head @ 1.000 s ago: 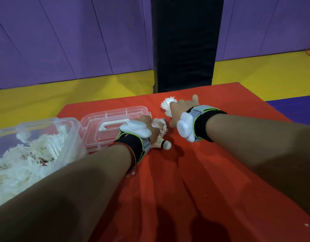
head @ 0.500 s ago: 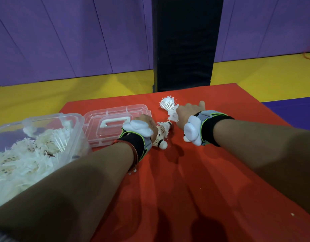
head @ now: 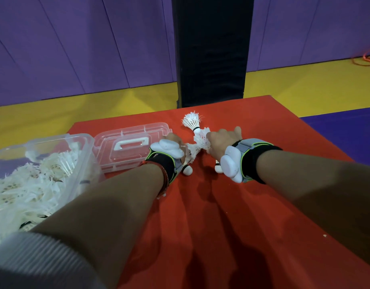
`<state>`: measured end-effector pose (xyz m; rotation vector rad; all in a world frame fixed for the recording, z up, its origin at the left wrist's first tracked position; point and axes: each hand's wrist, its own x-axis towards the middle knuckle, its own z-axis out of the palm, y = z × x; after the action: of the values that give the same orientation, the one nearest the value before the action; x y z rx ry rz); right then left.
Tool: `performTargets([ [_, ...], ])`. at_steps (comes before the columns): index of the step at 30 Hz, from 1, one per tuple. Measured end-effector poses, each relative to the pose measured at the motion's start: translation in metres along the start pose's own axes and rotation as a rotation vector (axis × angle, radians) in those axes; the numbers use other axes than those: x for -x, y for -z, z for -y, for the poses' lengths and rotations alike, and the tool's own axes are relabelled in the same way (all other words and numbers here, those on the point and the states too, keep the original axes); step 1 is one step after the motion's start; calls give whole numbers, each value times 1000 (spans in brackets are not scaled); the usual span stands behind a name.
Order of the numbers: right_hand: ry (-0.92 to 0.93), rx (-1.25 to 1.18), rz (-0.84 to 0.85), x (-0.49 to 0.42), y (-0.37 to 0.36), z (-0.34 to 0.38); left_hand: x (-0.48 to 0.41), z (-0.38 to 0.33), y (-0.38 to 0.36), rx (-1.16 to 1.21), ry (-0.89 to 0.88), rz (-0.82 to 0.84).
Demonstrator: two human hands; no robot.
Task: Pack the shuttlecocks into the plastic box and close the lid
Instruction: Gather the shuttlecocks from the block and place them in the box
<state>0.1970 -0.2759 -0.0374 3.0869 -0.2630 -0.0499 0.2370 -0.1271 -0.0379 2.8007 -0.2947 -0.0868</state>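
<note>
The clear plastic box (head: 84,155) stands at the left, filled with several white shuttlecocks (head: 30,184). Its clear lid (head: 125,147) with a white handle lies flat on the red mat just right of it. My left hand (head: 175,140) is closed on a white shuttlecock (head: 189,158) whose cork points toward me. Beside it, my right hand (head: 221,140) grips another shuttlecock (head: 203,138) by its feathers, its cork (head: 218,168) showing below my wrist. A third shuttlecock (head: 192,122) lies on the mat just beyond both hands. Both wrists wear black bands with white devices.
The red mat (head: 221,226) covers the surface, ending just past the hands. A black padded pillar (head: 211,51) stands behind it against a purple wall, on yellow floor. An orange cord (head: 367,58) lies at the far right.
Both hands have stayed over the loose shuttlecocks; my right hand has closed on the feathers of one, and the far shuttlecock now lies clear of my fingers.
</note>
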Motion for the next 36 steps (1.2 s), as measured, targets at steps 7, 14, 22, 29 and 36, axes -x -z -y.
performTargets([
  [7,-16,-70,-140,25,7,-2,25,8,29,36,-42,-90],
  [14,38,-147,-330,62,52,6,61,-3,83,25,-31,-161],
  [22,111,-211,-481,101,99,35,108,5,140,62,51,-268],
  [29,140,-288,-534,123,128,75,146,33,184,30,89,-361],
  [36,98,-503,-521,148,148,130,177,80,211,88,126,-428],
])
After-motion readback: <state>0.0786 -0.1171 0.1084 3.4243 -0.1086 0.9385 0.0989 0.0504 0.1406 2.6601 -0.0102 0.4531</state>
